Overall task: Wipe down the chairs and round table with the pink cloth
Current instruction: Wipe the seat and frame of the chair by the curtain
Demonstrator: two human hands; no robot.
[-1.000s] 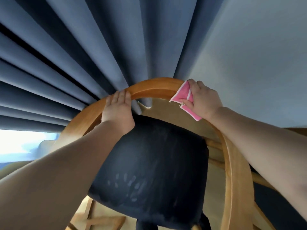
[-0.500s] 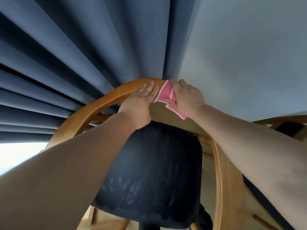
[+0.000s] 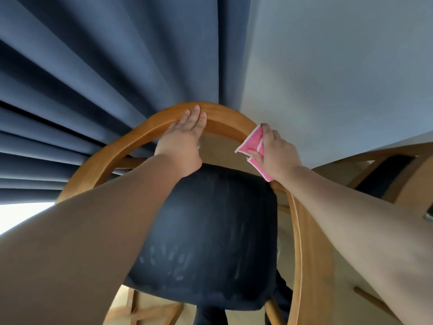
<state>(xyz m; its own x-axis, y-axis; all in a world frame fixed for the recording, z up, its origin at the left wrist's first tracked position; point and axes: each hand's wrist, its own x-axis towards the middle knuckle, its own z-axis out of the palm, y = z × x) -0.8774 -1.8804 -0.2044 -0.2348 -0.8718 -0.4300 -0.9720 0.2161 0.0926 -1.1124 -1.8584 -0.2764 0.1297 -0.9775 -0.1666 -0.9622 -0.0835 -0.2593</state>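
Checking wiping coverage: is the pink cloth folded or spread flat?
Folded. The pink cloth shows stacked white-trimmed edges under the right hand, pressed on the chair rail.

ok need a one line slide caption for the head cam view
Right hand presses the pink cloth onto the chair's curved wooden back rail while the left hand steadies it.

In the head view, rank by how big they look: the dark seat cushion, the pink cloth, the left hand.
1. dark seat cushion, clearly largest.
2. left hand, flat on the chair's wooden rail.
3. pink cloth, partly hidden under the right hand, so its full size is unsure.
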